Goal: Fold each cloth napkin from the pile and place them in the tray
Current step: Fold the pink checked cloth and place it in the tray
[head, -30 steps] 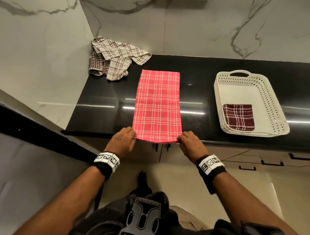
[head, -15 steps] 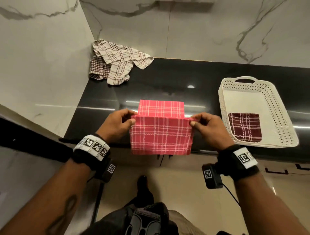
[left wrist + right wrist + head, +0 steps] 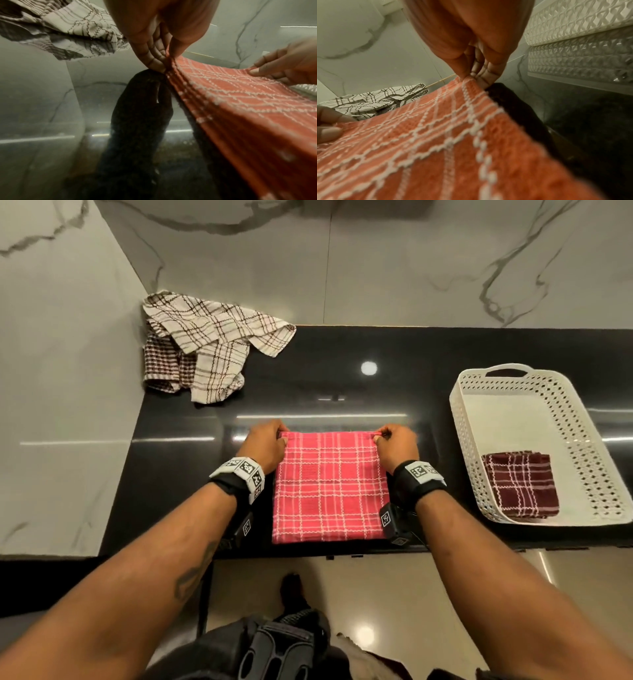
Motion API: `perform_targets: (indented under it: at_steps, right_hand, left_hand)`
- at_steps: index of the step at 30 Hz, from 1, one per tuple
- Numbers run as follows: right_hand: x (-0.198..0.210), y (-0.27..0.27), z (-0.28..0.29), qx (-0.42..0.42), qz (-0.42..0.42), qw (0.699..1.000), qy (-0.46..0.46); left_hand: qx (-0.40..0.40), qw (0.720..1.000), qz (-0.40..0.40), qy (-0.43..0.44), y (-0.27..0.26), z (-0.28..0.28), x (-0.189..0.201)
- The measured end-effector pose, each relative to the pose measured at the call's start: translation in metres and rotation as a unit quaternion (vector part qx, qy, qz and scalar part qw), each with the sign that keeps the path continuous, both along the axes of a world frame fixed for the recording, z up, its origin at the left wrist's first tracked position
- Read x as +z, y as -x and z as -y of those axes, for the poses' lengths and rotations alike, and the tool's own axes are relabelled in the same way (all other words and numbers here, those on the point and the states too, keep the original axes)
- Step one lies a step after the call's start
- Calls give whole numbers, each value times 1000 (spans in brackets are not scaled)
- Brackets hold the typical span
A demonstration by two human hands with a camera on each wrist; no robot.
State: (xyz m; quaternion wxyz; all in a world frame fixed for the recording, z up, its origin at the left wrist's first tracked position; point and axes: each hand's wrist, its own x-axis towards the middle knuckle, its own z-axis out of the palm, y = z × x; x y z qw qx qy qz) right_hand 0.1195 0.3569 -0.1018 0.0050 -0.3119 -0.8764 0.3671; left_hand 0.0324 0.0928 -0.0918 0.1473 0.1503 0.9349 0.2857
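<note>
A red plaid napkin (image 3: 329,487) lies folded in half on the black counter (image 3: 171,474), near its front edge. My left hand (image 3: 265,445) pinches its far left corner (image 3: 169,61) and my right hand (image 3: 397,445) pinches its far right corner (image 3: 469,79), both layers together. The pile of cream and brown checked napkins (image 3: 205,347) sits at the back left corner. A white perforated tray (image 3: 507,392) stands at the right, holding one folded maroon plaid napkin (image 3: 520,484) at its near end.
Marble walls close off the counter at the back and on the left. The tray's side wall (image 3: 573,27) runs close beside my right hand. Bare black counter lies between the red napkin and the pile.
Both hands carried the napkin's near edge up and away over the far half. The long strip is now a half-length rectangle, and the hands sit at its far edge.
</note>
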Motion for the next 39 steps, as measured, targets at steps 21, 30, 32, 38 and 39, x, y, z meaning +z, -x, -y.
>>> perform_targets:
  at_steps: [21,30,32,38,39]
  right_hand:
    - [1,-36,65,380,190,892,-154]
    - [6,-71,61,348,172,894,-223]
    - [3,-80,78,420,163,871,-197]
    - [-2,-114,42,336,242,887,-204]
    - [3,-118,38,312,260,888,-213]
  left_hand:
    - [-354,889,-148,251,-35,4,-24]
    - [-307,908,-134,252,-77,5,-2]
    - [-337,900,-132,245,-92,-4,-11]
    - [-267,914,-105,288,-118,52,-17]
    - [-261,914,-102,291,-120,54,-12]
